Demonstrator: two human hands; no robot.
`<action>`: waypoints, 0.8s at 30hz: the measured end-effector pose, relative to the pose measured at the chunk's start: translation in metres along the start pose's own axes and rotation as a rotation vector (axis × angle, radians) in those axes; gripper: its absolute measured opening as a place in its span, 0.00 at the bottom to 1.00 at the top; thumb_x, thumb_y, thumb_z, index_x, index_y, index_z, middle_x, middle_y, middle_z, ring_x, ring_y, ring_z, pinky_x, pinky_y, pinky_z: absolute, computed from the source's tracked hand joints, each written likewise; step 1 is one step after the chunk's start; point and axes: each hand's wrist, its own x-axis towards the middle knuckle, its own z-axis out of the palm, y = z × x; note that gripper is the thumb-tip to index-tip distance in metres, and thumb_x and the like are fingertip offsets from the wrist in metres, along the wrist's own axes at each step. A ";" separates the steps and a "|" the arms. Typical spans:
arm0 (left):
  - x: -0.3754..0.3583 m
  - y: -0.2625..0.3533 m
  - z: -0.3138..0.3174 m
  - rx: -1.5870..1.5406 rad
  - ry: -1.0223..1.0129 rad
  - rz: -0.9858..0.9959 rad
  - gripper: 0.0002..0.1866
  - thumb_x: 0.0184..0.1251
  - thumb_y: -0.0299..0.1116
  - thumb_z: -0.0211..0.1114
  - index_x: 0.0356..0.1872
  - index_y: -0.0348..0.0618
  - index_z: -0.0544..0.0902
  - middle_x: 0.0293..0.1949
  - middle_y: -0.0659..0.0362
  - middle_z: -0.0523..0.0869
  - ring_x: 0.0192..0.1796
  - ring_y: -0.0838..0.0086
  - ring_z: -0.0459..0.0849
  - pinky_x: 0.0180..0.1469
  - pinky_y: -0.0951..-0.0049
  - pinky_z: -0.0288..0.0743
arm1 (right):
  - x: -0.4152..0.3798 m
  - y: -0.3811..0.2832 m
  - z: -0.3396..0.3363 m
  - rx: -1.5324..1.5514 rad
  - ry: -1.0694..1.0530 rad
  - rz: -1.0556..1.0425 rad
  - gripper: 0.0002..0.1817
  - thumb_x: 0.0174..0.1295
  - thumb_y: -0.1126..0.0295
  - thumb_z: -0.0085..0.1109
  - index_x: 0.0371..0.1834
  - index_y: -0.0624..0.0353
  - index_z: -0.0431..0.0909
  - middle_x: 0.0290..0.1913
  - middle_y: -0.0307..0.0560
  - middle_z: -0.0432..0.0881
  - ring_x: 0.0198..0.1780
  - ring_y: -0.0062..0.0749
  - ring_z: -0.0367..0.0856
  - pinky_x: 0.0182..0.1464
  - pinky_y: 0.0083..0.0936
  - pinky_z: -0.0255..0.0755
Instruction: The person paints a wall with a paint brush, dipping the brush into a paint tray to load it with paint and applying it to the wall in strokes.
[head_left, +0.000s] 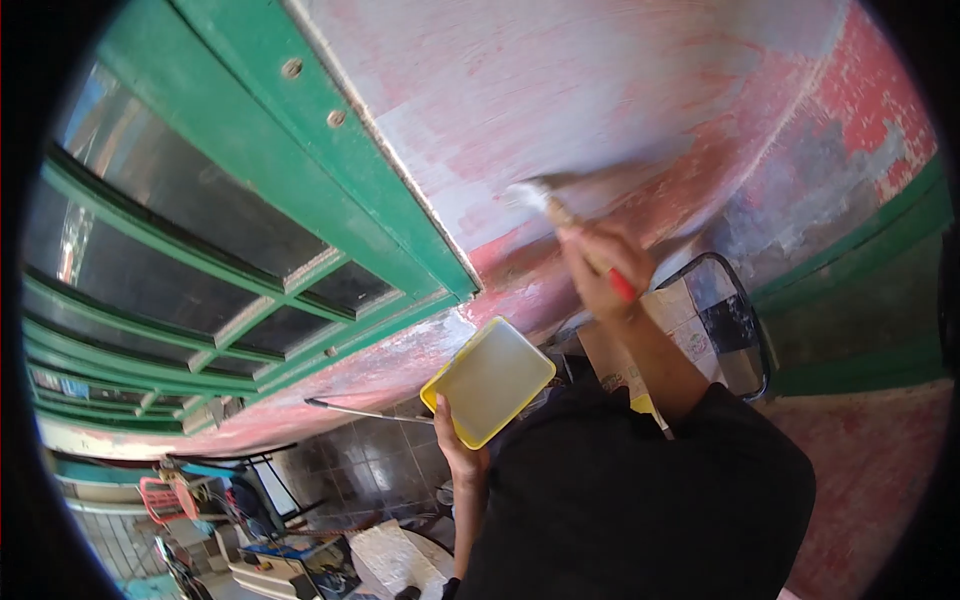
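Observation:
My right hand (pixel 605 265) is closed around a paintbrush (pixel 557 210) with a red handle end. White paint coats its bristles, which are at the wall (pixel 560 80), where whitish paint lies unevenly over pink and red. The hand is slightly blurred. Lower down, my left hand (pixel 458 440) grips the near edge of a yellow-rimmed plastic tub (pixel 490 382), thumb over the rim. Pale, whitish paint shows inside it. Most of my left fingers are hidden beneath the tub.
A green window frame (pixel 400 225) with glass panes borders the wall on the left. Close to my right arm is a black-framed chair (pixel 765 330) with cardboard on it. A thin pole (pixel 365 411) extends behind the tub. Red chair (pixel 165 498) and clutter stand farther back.

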 end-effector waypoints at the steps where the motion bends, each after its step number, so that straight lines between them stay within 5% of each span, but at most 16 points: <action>1: -0.001 0.000 0.000 0.020 0.038 0.012 0.29 0.81 0.53 0.49 0.67 0.40 0.72 0.60 0.55 0.81 0.62 0.67 0.80 0.65 0.64 0.71 | 0.003 0.009 -0.011 -0.102 0.058 0.026 0.13 0.53 0.84 0.74 0.40 0.61 0.84 0.37 0.50 0.86 0.37 0.37 0.87 0.37 0.28 0.82; 6: 0.003 0.004 -0.004 0.021 -0.019 0.026 0.29 0.81 0.53 0.49 0.68 0.38 0.71 0.61 0.54 0.80 0.64 0.66 0.79 0.67 0.63 0.70 | 0.002 -0.005 -0.041 -0.325 0.169 0.151 0.13 0.53 0.84 0.74 0.41 0.60 0.84 0.42 0.51 0.88 0.39 0.36 0.88 0.41 0.29 0.83; 13: 0.010 0.014 0.004 0.047 -0.049 0.007 0.30 0.79 0.54 0.53 0.68 0.39 0.71 0.61 0.53 0.80 0.64 0.65 0.78 0.67 0.64 0.69 | 0.003 -0.047 0.011 0.148 -0.079 0.020 0.13 0.54 0.83 0.73 0.42 0.61 0.86 0.40 0.49 0.88 0.37 0.36 0.87 0.37 0.29 0.82; 19: 0.013 0.022 0.007 0.070 -0.099 -0.020 0.30 0.79 0.54 0.53 0.67 0.38 0.71 0.60 0.53 0.80 0.63 0.65 0.79 0.66 0.63 0.69 | 0.017 -0.002 -0.021 -0.156 0.108 0.062 0.15 0.53 0.85 0.72 0.43 0.60 0.86 0.39 0.49 0.86 0.37 0.37 0.87 0.37 0.28 0.82; 24: 0.013 0.024 0.001 0.078 -0.106 -0.044 0.30 0.79 0.54 0.52 0.67 0.38 0.71 0.60 0.53 0.81 0.63 0.65 0.79 0.66 0.63 0.69 | 0.005 -0.038 -0.018 -0.220 0.169 0.052 0.16 0.53 0.85 0.73 0.43 0.59 0.85 0.39 0.49 0.85 0.37 0.35 0.86 0.37 0.27 0.82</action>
